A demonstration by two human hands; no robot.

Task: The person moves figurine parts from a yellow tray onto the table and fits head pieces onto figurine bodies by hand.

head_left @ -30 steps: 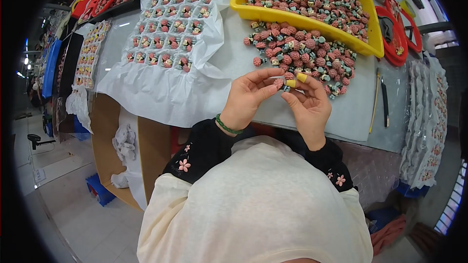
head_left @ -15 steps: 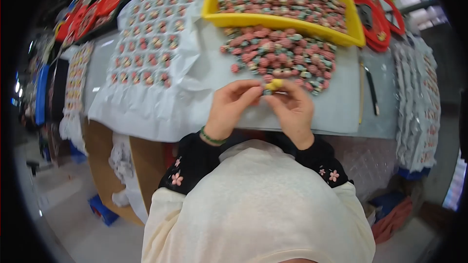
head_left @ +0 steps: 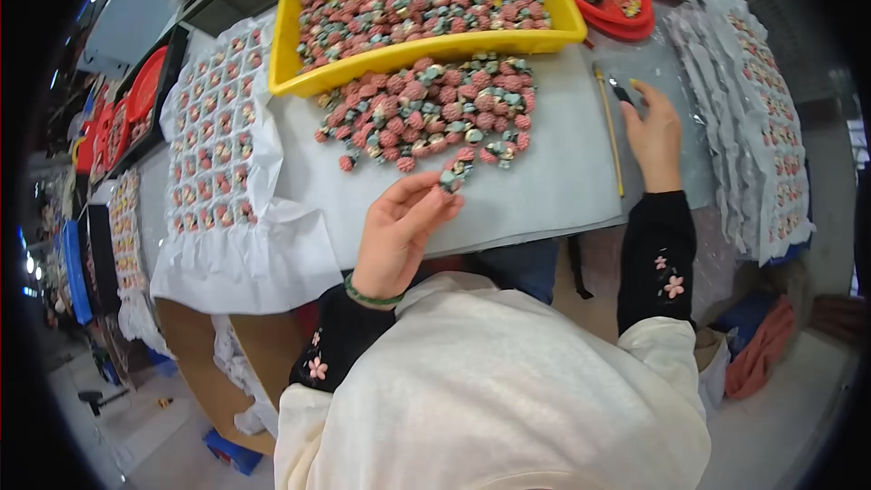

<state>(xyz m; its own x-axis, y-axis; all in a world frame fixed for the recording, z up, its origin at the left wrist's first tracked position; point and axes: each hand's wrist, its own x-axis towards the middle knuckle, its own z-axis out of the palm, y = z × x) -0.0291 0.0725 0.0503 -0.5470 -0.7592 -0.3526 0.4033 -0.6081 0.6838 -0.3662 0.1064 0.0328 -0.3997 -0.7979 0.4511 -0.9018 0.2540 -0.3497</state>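
Note:
Between the thumb and fingers of my left hand (head_left: 396,227) is a small figurine piece (head_left: 451,177) with pink, knobbly and blue-green parts. Just beyond it lies a loose heap of similar pink, cream and blue-green pieces (head_left: 426,109) on white sheeting. My right hand (head_left: 655,132) is out at the right side of the table, thumb and fingertips closed around a black pen-like tool (head_left: 621,91), most of which the hand hides. Something yellow shows at a fingertip there. Beside this hand a thin yellowish stick (head_left: 611,136) lies on the sheeting.
A yellow bin (head_left: 363,62) full of the pieces stands behind the heap. On the left is a white pocketed tray (head_left: 209,118) holding pieces. Stacked white trays (head_left: 762,127) stand at the far right, and red dishes (head_left: 608,14) sit at the back right.
My right hand has left my left hand and moved right to the black tool. My left hand keeps a figurine piece. The camera view has shifted to the right.

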